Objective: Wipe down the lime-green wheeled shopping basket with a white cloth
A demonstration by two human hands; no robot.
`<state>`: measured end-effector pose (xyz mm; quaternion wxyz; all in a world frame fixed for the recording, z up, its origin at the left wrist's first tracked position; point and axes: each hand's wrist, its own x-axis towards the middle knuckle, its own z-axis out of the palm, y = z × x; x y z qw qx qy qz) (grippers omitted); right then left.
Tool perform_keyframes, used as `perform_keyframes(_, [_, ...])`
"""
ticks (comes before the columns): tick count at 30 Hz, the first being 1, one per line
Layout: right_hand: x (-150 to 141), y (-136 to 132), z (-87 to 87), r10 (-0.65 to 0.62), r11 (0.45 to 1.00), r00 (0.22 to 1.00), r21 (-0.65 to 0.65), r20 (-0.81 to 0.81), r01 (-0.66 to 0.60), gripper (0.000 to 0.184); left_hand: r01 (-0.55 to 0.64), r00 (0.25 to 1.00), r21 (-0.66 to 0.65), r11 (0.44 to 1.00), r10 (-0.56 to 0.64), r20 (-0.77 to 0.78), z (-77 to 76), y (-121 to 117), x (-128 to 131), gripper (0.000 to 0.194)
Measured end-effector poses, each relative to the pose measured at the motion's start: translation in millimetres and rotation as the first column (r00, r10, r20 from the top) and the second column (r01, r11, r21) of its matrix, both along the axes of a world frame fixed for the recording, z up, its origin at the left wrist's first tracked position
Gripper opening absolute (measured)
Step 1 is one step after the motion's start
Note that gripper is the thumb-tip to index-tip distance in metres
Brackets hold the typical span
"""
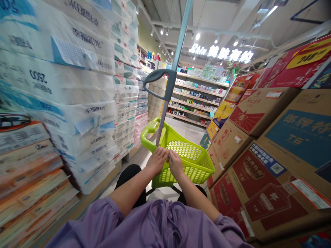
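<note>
A lime-green shopping basket [165,178] with perforated walls stands in front of my knees. My left hand [157,160] is closed over its near rim, beside the foot of the metal pole [181,38]. Close against it, my right hand [176,164] curls over the same rim, fingertips almost touching the left ones. The undersides of both hands are hidden. A grey loop handle [171,86] is fixed on the pole above the basket. On the basket's left end is a thick green grip [150,128]. Nothing shows inside the visible part of the basket.
Tall stacks of wrapped tissue packs [85,79] line the left side. Stacked cardboard cartons [274,186] with price labels stand close on the right. Ahead, shelves [196,96] hold many small boxed and bottled goods, beyond a pale tiled floor [184,125].
</note>
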<state>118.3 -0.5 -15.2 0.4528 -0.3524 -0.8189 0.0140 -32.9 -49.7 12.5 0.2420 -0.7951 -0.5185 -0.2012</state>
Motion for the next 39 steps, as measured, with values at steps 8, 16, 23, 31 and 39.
perform_keyframes(8, [11, 10, 18.7, -0.171, 0.982, 0.947, 0.036, -0.27, 0.187, 0.04, -0.023, 0.999, 0.026, 0.999, 0.024, -0.027, -0.1, -4, 3, 0.055])
perform_keyframes(16, [-5, -7, -2.8, -0.073, 0.994, 0.995, 0.084, 0.075, 0.066, 0.043, -0.006, 1.0, 0.036, 0.999, 0.006, 0.0, -4.7, -2, 5, 0.057])
perform_keyframes(23, [2, -1, -2.6, -0.075, 0.997, 0.993, 0.024, 0.086, 0.074, 0.042, -0.003, 1.0, 0.013, 1.0, 0.003, -0.003, -4.9, 1, 2, 0.059])
perform_keyframes(31, [31, 3, -12.1, -0.205, 0.979, 0.977, -0.005, 0.052, 0.206, 0.038, 0.012, 1.0, 0.002, 1.0, -0.012, 0.003, -3.6, 0, 0, 0.059])
perform_keyframes(39, [-9, 7, 3.9, -0.06, 0.997, 0.997, -0.041, 0.051, 0.062, 0.04, -0.015, 1.0, -0.041, 0.999, 0.015, 0.008, 1.4, 0, 0, 0.06])
